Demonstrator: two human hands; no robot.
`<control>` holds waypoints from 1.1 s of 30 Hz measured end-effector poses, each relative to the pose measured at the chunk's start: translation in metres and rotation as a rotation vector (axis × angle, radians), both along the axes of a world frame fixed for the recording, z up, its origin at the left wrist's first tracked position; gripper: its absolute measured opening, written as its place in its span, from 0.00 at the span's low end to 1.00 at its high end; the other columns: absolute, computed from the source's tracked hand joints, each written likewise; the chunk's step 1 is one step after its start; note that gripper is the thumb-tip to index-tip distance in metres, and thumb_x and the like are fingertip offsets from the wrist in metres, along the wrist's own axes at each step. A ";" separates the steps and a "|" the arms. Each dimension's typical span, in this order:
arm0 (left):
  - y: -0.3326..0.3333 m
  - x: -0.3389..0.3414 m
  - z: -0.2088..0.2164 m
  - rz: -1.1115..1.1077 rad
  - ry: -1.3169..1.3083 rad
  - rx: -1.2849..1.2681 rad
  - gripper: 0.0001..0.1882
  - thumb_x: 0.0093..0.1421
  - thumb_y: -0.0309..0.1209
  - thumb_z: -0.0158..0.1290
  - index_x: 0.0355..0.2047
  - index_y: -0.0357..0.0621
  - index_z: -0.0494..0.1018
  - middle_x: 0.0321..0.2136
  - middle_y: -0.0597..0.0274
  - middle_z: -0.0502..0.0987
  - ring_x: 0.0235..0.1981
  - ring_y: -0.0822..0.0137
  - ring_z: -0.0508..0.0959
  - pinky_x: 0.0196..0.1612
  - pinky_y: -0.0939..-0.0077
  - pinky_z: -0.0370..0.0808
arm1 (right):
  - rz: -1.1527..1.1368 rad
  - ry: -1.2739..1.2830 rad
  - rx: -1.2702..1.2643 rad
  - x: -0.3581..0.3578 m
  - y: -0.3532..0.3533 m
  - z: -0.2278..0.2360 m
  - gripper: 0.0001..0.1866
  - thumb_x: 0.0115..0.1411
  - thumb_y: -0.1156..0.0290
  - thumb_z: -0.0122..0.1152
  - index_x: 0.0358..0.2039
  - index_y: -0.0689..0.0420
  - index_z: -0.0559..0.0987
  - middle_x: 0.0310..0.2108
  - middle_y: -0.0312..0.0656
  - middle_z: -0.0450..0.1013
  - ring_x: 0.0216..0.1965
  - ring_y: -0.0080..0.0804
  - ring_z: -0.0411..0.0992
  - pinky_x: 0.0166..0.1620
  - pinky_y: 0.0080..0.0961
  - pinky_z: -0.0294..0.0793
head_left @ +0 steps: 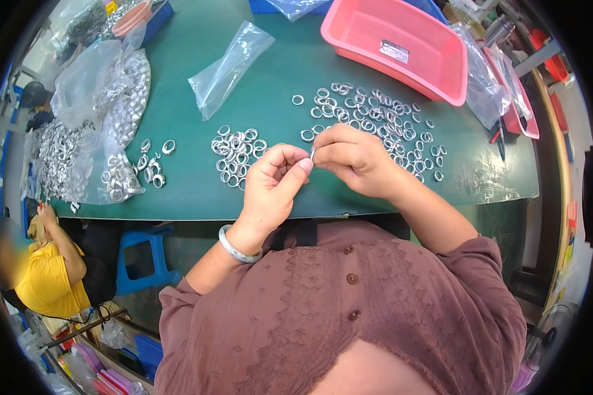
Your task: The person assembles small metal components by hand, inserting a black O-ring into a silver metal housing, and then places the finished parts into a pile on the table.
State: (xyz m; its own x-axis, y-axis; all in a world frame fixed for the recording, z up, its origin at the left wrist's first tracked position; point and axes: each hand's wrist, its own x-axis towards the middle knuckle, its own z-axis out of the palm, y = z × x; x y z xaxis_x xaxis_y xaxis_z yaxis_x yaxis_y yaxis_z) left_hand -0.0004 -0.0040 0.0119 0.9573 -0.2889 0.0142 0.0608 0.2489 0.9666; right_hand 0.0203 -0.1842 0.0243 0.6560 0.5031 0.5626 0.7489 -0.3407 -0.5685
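My left hand [275,184] and my right hand [356,160] meet above the green table, fingertips nearly touching. Pinched between them is a small silver metal piece [312,153], mostly hidden by the fingers; its full shape cannot be made out. Just left of my left hand lies a tight pile of silver metal rings [234,153]. A wider spread of similar rings [389,115] covers the table behind and to the right of my right hand. One ring [297,100] sits apart, beyond my fingertips.
A pink plastic basket [402,49] stands at the back right. Clear bags [109,99] full of metal pieces heap up on the left, a few loose rings [153,168] beside them. A flat clear bag [230,69] lies further back. A person in yellow [53,276] sits at left, near a blue stool [141,260].
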 end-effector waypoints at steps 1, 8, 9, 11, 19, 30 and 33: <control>-0.002 -0.001 0.000 -0.009 0.003 0.003 0.04 0.57 0.24 0.51 0.32 0.38 0.70 0.26 0.71 0.71 0.25 0.82 0.69 0.30 0.89 0.67 | -0.009 0.003 0.003 -0.001 -0.002 0.000 0.07 0.48 0.79 0.60 0.29 0.58 0.75 0.31 0.40 0.70 0.30 0.35 0.70 0.31 0.25 0.71; -0.013 0.000 -0.005 -0.006 -0.173 0.125 0.05 0.57 0.24 0.50 0.33 0.37 0.70 0.27 0.66 0.73 0.25 0.77 0.73 0.28 0.86 0.71 | -0.029 -0.007 -0.025 -0.011 -0.012 0.000 0.06 0.47 0.79 0.59 0.28 0.58 0.75 0.32 0.41 0.70 0.33 0.38 0.71 0.35 0.27 0.71; -0.014 0.000 -0.005 -0.001 -0.166 0.126 0.04 0.57 0.24 0.50 0.33 0.37 0.70 0.28 0.65 0.73 0.25 0.76 0.74 0.29 0.84 0.72 | -0.039 0.122 0.097 -0.012 -0.013 -0.002 0.05 0.49 0.79 0.59 0.28 0.59 0.74 0.32 0.40 0.70 0.33 0.34 0.71 0.35 0.24 0.71; -0.019 0.000 -0.004 -0.003 -0.085 0.028 0.04 0.57 0.24 0.50 0.34 0.37 0.70 0.28 0.63 0.74 0.26 0.75 0.74 0.30 0.83 0.73 | -0.053 0.247 0.218 -0.016 -0.014 -0.007 0.04 0.50 0.79 0.58 0.28 0.60 0.74 0.32 0.40 0.71 0.33 0.30 0.71 0.36 0.22 0.71; -0.026 -0.004 -0.004 -0.072 -0.072 -0.044 0.06 0.57 0.25 0.50 0.35 0.36 0.70 0.28 0.61 0.75 0.28 0.74 0.76 0.33 0.82 0.74 | -0.091 0.621 0.498 -0.023 -0.016 -0.006 0.04 0.53 0.77 0.58 0.30 0.62 0.75 0.29 0.37 0.72 0.31 0.21 0.70 0.36 0.20 0.71; -0.024 -0.002 -0.009 -0.208 0.170 -0.334 0.10 0.59 0.26 0.48 0.40 0.38 0.64 0.36 0.56 0.73 0.35 0.68 0.76 0.40 0.75 0.75 | -0.133 0.269 0.336 -0.025 -0.016 -0.004 0.12 0.49 0.81 0.58 0.36 0.60 0.74 0.28 0.40 0.71 0.30 0.27 0.71 0.33 0.21 0.71; -0.027 -0.002 -0.012 -0.204 0.123 -0.362 0.13 0.60 0.25 0.46 0.45 0.38 0.62 0.39 0.55 0.72 0.39 0.67 0.75 0.42 0.73 0.74 | -0.128 0.270 0.320 -0.024 -0.021 -0.004 0.13 0.49 0.81 0.57 0.38 0.61 0.74 0.30 0.40 0.71 0.31 0.26 0.71 0.34 0.20 0.72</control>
State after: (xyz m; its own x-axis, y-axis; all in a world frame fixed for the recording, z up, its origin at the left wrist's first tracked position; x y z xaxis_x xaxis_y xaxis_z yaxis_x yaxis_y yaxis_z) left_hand -0.0023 -0.0311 0.0000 0.8819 -0.4699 0.0382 0.2536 0.5412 0.8017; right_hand -0.0042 -0.2052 0.0204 0.8467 0.2363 0.4768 0.5221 -0.1957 -0.8301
